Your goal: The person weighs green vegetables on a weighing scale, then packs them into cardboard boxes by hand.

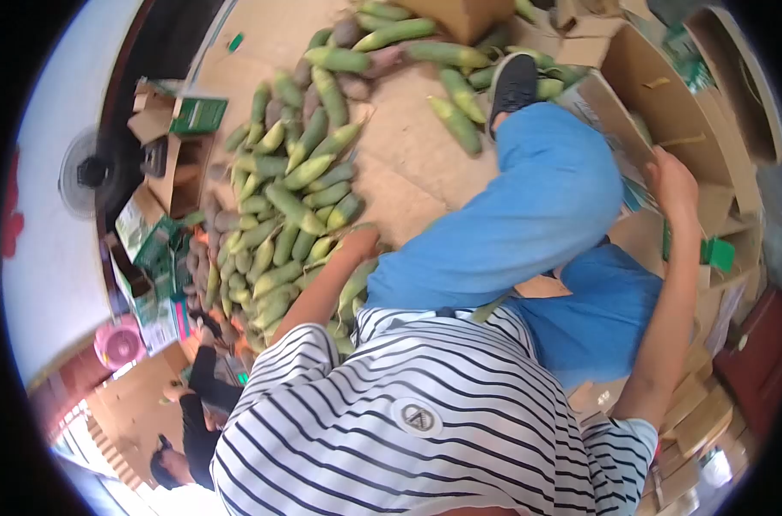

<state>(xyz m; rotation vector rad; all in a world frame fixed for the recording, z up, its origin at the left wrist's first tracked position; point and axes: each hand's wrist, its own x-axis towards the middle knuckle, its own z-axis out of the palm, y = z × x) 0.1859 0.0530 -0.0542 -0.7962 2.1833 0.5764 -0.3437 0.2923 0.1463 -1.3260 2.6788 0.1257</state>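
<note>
A large pile of long green radishes lies on the cardboard-covered floor to my left. My left hand reaches down at the pile's right edge, beside my bent knee. Its fingers are hidden and blurred, so whether they hold a radish cannot be seen. On the other side, my right hand is closed on the edge of an open cardboard box. This box is tilted, with its flaps spread, and most of its inside is out of sight.
Several loose radishes lie near my shoe. Dark reddish roots are mixed into the pile. At the left stand open cartons, a pink fan and another person in dark sleeves. Flattened boxes are stacked at lower right.
</note>
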